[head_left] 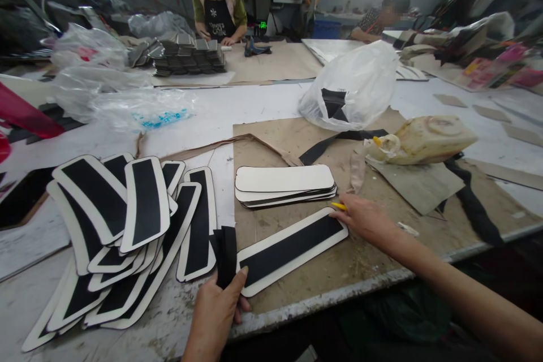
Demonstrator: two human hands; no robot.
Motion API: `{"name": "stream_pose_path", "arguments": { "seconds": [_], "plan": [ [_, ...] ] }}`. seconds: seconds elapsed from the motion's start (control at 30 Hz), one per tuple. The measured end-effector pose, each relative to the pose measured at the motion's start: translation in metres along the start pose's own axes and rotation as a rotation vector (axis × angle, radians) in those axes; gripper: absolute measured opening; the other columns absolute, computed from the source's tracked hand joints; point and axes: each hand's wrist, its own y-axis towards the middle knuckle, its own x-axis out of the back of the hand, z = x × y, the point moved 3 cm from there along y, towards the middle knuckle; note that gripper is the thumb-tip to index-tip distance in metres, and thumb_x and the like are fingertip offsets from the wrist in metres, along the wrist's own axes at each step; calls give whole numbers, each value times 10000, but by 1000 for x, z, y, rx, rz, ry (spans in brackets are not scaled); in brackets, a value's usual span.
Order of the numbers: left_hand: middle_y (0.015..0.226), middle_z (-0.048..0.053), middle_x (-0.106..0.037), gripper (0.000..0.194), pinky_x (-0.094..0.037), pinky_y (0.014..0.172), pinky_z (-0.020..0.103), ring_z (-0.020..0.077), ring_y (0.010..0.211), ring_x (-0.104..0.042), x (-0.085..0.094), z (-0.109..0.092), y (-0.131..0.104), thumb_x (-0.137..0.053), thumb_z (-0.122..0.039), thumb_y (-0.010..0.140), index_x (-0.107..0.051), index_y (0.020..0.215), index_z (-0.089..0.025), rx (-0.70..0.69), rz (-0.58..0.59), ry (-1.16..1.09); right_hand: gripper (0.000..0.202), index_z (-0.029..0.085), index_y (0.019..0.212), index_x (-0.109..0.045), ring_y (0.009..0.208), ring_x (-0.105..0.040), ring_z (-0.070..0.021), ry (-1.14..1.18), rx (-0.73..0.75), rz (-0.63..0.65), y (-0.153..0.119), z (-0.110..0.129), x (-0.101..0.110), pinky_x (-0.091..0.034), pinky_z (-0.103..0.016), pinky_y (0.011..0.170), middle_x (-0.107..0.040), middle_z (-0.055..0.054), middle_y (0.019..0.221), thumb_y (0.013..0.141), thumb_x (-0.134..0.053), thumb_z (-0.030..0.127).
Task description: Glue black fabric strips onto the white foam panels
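Observation:
My left hand (pixel 216 305) is closed around several black strips (pixel 225 251) that stick up past the fingers. Its thumb rests at the left end of a long white panel (pixel 297 250) with rounded corners and a black strip down its middle. My right hand (pixel 360 215) is pinched at the panel's right end. A small yellow pointed tool (pixel 338 206) pokes out of that hand; the rest of it is hidden. Just behind the panel sits a small stack of plain white panels (pixel 285 179). To the left lies a loose pile of white panels with black strips (pixel 146 203).
A yellowed glue bottle (pixel 436 138) lies on its side at the right. Behind the stack is a plastic bag (pixel 352 87) with black pieces. More plastic wrap (pixel 114 96) lies back left. One co-worker (pixel 218 3) stands across the table, another person (pixel 384 14) farther right.

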Motion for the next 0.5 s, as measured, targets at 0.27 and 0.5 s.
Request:
{"name": "stream_pose_path", "arguments": {
  "seconds": [0.27, 0.5],
  "plan": [
    [331, 3, -541, 368, -245, 327, 187, 91, 259, -385, 0, -5, -3, -628, -495, 642, -542, 730, -148, -48, 20, -57, 388, 201, 646, -471, 537, -512, -136, 424, 33, 75, -4, -13, -3, -372, -241, 526, -529, 15, 562, 883, -316, 467],
    [412, -17, -562, 293, -305, 348, 198, 97, 329, -449, 16, -10, -19, -712, -402, 616, -561, 658, -155, -92, 38, -244, 368, 192, 601, -485, 498, -387, -95, 776, -60, 184, -27, -2, 1, -309, -215, 443, -444, 39, 539, 692, -608, 527]
  ]
}}
